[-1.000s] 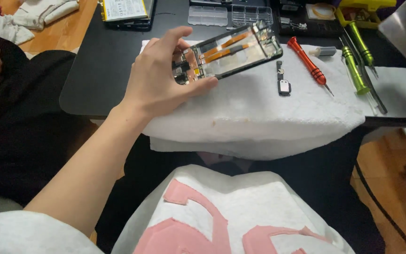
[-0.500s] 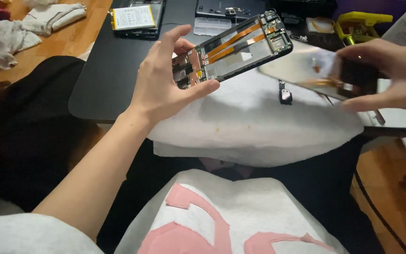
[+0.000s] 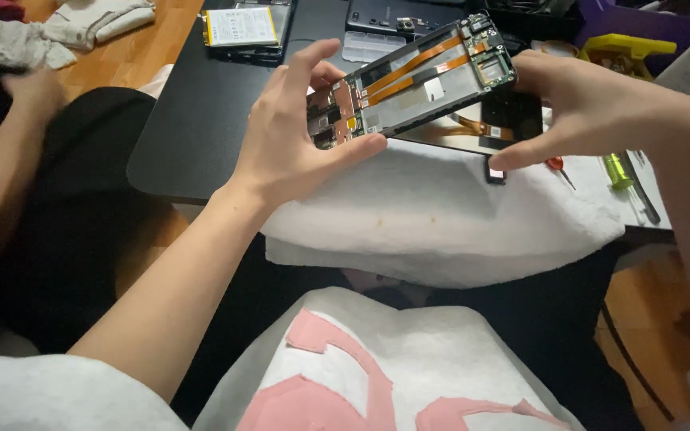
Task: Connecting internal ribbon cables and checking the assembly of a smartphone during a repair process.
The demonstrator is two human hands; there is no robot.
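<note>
An opened phone frame [image 3: 417, 84] with orange flex cables and bare circuit boards is lifted above a white cloth [image 3: 441, 211]. My left hand [image 3: 297, 136] grips its near end between thumb and fingers. My right hand [image 3: 580, 100] holds the far end, along with a dark panel [image 3: 513, 120] just beneath the frame. Both hands are raised over the black table [image 3: 193, 120].
A red screwdriver [image 3: 557, 166] and a green one [image 3: 620, 172] lie on the cloth at the right. A flat battery [image 3: 241, 28] rests at the back of the table, with yellow and purple boxes [image 3: 624, 32] back right. Another person's arm [image 3: 9, 136] is at the left.
My right hand came in from the right and closed on the far end of the phone frame. The frame rose a little off the cloth.
</note>
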